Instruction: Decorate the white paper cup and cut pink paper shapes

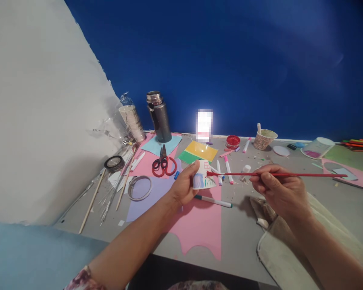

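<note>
My left hand (184, 184) is wrapped round a small paper cup (204, 177), which shows a red window, a blue patch and green strokes drawn on its side. A long red paintbrush (290, 175) lies level in the fingers of my right hand (280, 189). Its red tip meets or nearly meets the cup's side; I cannot tell whether it touches. Below the cup, a marker with a green cap (216, 201) rests on pink paper (202, 229). Just beyond are a pink-capped marker (228, 170) and a small white container (245, 171).
Red-handled scissors (162, 164), a roll of tape (140, 188) and a dark bottle (159, 117) stand or lie left of my hands, with stacked cups (132, 121) behind. An open red paint pot (232, 141) is at the back. A pale cloth (284, 245) lies under my right forearm.
</note>
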{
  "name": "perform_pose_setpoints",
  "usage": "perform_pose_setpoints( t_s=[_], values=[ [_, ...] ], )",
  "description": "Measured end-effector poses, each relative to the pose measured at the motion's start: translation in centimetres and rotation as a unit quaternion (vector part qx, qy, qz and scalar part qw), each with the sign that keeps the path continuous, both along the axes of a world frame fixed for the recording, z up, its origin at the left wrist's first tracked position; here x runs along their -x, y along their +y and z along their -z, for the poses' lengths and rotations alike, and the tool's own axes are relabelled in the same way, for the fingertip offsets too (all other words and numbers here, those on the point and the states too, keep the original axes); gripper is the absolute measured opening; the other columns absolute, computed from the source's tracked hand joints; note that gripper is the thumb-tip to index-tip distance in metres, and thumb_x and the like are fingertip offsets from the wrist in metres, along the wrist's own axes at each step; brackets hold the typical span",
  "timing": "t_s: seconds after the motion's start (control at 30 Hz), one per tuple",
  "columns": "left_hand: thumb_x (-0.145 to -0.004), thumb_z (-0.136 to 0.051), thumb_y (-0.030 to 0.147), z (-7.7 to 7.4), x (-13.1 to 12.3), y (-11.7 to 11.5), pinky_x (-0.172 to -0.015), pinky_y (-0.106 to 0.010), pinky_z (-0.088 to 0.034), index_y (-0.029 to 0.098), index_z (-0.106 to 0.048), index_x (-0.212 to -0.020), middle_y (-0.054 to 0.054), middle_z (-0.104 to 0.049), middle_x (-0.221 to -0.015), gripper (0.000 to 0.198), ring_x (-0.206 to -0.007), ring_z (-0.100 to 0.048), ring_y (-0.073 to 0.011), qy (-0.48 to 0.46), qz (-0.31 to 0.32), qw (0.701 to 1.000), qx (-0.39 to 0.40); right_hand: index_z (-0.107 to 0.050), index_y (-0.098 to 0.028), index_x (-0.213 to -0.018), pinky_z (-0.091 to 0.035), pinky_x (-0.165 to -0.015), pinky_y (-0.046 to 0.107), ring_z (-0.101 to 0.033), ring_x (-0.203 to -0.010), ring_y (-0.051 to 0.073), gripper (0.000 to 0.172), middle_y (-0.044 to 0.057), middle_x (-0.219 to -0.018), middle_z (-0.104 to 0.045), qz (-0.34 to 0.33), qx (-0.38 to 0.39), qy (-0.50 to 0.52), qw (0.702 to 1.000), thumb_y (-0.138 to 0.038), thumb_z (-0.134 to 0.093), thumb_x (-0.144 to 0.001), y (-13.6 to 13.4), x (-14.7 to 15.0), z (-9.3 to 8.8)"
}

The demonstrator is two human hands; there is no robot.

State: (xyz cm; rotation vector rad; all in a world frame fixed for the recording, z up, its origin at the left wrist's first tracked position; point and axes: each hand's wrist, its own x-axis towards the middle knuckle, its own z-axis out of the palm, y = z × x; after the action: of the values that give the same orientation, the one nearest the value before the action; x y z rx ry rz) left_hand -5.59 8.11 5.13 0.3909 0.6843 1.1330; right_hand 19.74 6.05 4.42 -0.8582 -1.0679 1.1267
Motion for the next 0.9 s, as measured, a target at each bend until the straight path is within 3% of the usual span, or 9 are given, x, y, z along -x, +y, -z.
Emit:
perform_pose_setpoints(
  t_s=[0.13, 0.5, 0.9],
  values=[
    [-0.097, -0.070, 0.029, 0.26, 0.07, 0.04, -0.081, -0.031, -0.062, 0.011, -0.073, -0.103, -0.009, -0.077, -0.091, 0.020, -0.075, -0.073, -0.0167, 0.002, 0.006, 1.000, -0.012, -0.078, -0.023, -0.084, -0.045, -0.049, 0.024, -0.058, -0.053, 0.011, 0.023, 0.004, -0.071, -0.075, -0.002, 0.007, -0.012, 1.000, -0.042, -0.090, -0.079, -0.11, 0.02, 0.00],
    [-0.102, -0.060, 0.028, -0.31, -0.17, -0.14, -0.079, -0.032, -0.064, 0.011, -0.072, -0.104, -0.006, -0.075, -0.080, 0.021, -0.068, -0.071, -0.0154, 0.017, 0.003, 1.000, 0.006, -0.078, -0.023, -0.084, -0.045, -0.049, 0.024, -0.058, -0.053, 0.011, 0.024, 0.004, -0.071, -0.076, 0.000, 0.010, -0.014, 1.000, -0.043, -0.090, -0.079, -0.22, 0.06, -0.16],
    [-0.100, -0.063, 0.027, -0.32, -0.10, -0.21, -0.080, -0.034, -0.063, 0.010, -0.073, -0.101, -0.008, -0.076, -0.084, 0.020, -0.070, -0.072, -0.0173, 0.004, 0.004, 1.000, 0.001, -0.078, -0.024, -0.084, -0.045, -0.049, 0.026, -0.057, -0.052, 0.012, 0.021, 0.004, -0.071, -0.076, -0.001, -0.002, -0.001, 1.000, -0.041, -0.089, -0.080, -0.08, -0.05, -0.19]
  ],
)
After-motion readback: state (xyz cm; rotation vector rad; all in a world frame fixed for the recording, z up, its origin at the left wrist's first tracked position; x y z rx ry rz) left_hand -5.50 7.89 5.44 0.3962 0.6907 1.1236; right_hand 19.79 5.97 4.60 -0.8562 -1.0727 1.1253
